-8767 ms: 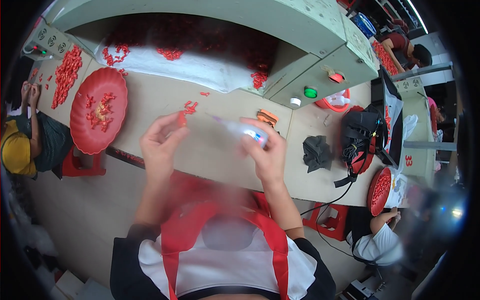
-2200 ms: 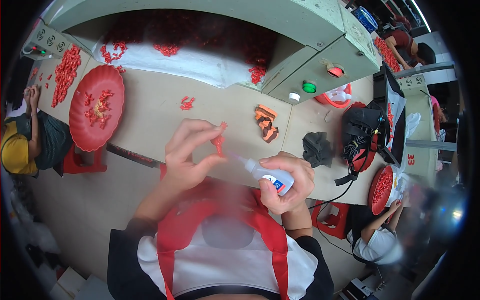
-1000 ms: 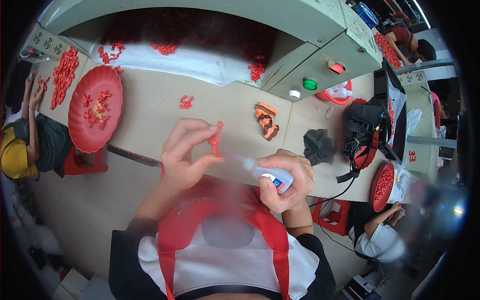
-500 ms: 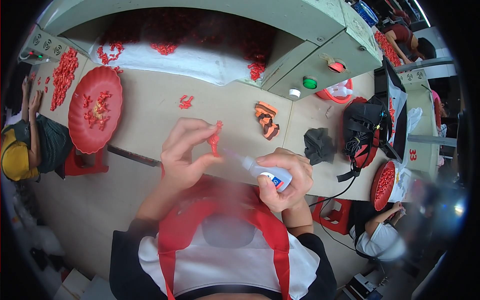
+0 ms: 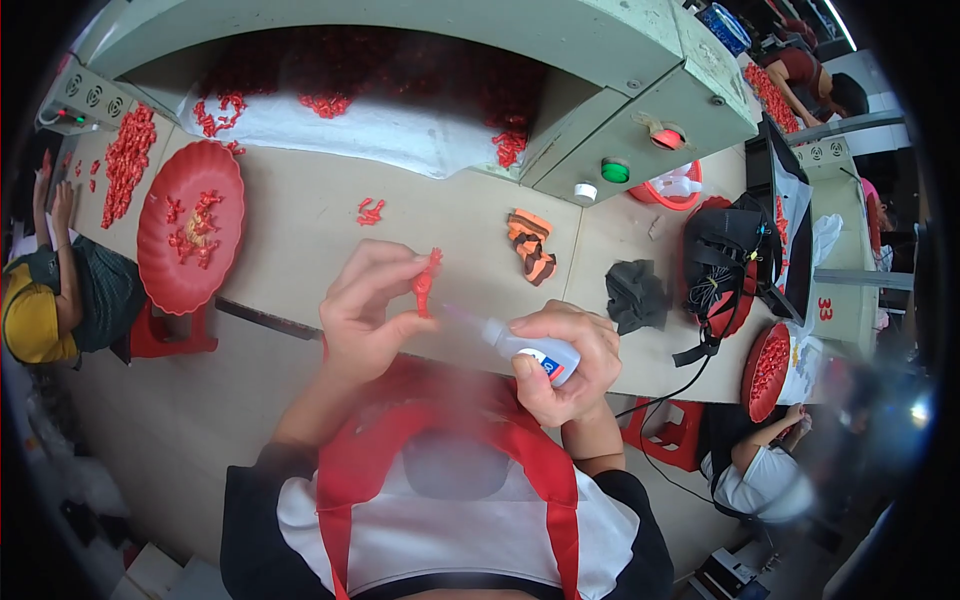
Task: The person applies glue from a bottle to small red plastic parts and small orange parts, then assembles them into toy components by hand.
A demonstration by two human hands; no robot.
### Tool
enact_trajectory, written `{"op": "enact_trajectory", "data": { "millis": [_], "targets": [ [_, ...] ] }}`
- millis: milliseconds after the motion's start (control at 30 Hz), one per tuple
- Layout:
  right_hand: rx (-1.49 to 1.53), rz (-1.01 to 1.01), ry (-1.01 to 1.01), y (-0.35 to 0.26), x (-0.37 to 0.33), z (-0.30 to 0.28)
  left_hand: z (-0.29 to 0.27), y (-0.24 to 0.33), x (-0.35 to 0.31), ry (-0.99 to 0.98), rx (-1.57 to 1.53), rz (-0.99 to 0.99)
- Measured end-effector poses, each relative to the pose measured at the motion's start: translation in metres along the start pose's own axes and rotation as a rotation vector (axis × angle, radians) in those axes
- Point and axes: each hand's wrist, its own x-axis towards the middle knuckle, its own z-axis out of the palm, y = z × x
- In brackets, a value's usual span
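Note:
Between the thumb and fingers of my left hand (image 5: pixel 362 310) is a small red plastic figure (image 5: pixel 424 284), held upright above the table's near edge. My right hand (image 5: pixel 572 362) grips a translucent squeeze bottle (image 5: pixel 538 352) with a white and blue label. Its thin nozzle points left at the figure; a narrow gap seems to lie between them, though the tip is blurred. A few loose red pieces (image 5: pixel 370 212) lie on the table beyond my left hand. To their right rests a crumpled orange and brown striped cloth (image 5: pixel 530 246).
A scalloped red tray (image 5: pixel 160 240) with several red figures sits at the left. Ahead stands a pale green machine (image 5: pixel 640 130) with red pieces on white sheeting. A dark cloth (image 5: pixel 638 294), black bag (image 5: pixel 722 245) and cable are at the right. Other people work on both sides.
The red figure in my left hand has dropped slightly and turned a little. My right hand still holds the bottle, shifted slightly left. At the far left, a co-worker's hands have moved.

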Motion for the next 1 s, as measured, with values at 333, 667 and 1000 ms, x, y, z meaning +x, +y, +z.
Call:
{"op": "enact_trajectory", "data": {
  "millis": [333, 667, 1000],
  "targets": [
    [0.168, 0.353, 0.137, -0.007, -0.021, 0.000, -0.009, -0.030, -0.008, -0.039, -1.056, -0.522],
    [0.735, 0.834, 0.183, 0.049, -0.035, -0.005, -0.007, -0.040, -0.002, -0.035, -1.549, -0.714],
    [-0.781, 0.463, -0.113, 0.095, -0.016, 0.008, -0.004, -0.044, -0.008, -0.140, -1.426, -0.640]
  ]
}}
